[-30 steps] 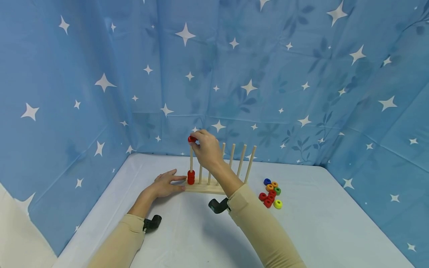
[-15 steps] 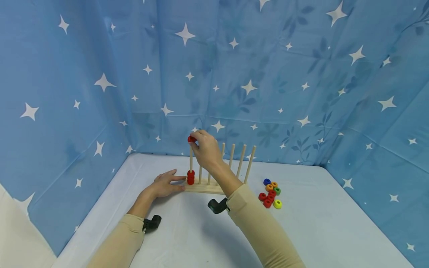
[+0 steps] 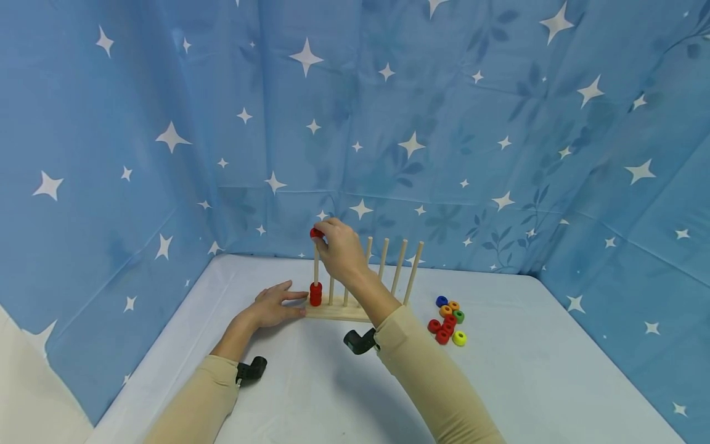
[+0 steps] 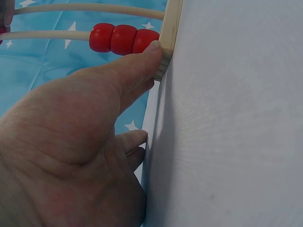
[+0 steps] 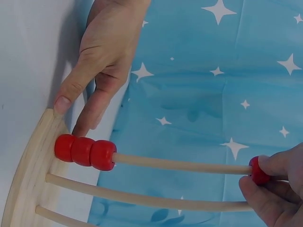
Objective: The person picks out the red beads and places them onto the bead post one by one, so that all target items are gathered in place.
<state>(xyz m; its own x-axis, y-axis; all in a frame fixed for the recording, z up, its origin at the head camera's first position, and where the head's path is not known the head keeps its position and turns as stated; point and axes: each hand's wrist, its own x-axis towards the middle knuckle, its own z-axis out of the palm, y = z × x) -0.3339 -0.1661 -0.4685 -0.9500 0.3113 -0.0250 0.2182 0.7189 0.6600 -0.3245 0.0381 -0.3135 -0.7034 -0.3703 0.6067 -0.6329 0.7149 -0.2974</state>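
Observation:
A wooden peg rack (image 3: 338,312) with several upright pegs stands on the table. Three red beads (image 5: 84,151) are stacked at the foot of its leftmost peg (image 5: 184,164). At that peg's top, my right hand (image 3: 342,250) pinches another red bead (image 5: 259,171) between thumb and fingers; the peg's tip meets the bead. My left hand (image 3: 274,305) lies at the rack's left end, thumb and forefinger extended and touching the base, as the left wrist view also shows with the thumb (image 4: 152,47) at the base's edge. The other pegs hold no beads.
Right of the rack lie loose beads: several red beads (image 3: 448,328), a blue bead (image 3: 442,301), orange beads (image 3: 446,311), a green bead (image 3: 458,316) and a yellow bead (image 3: 460,338). A blue star-patterned curtain (image 3: 355,154) surrounds the white table (image 3: 532,370).
My right hand has sunk slightly with the red bead at the top of the leftmost peg. The left hand and the rack have stayed in place.

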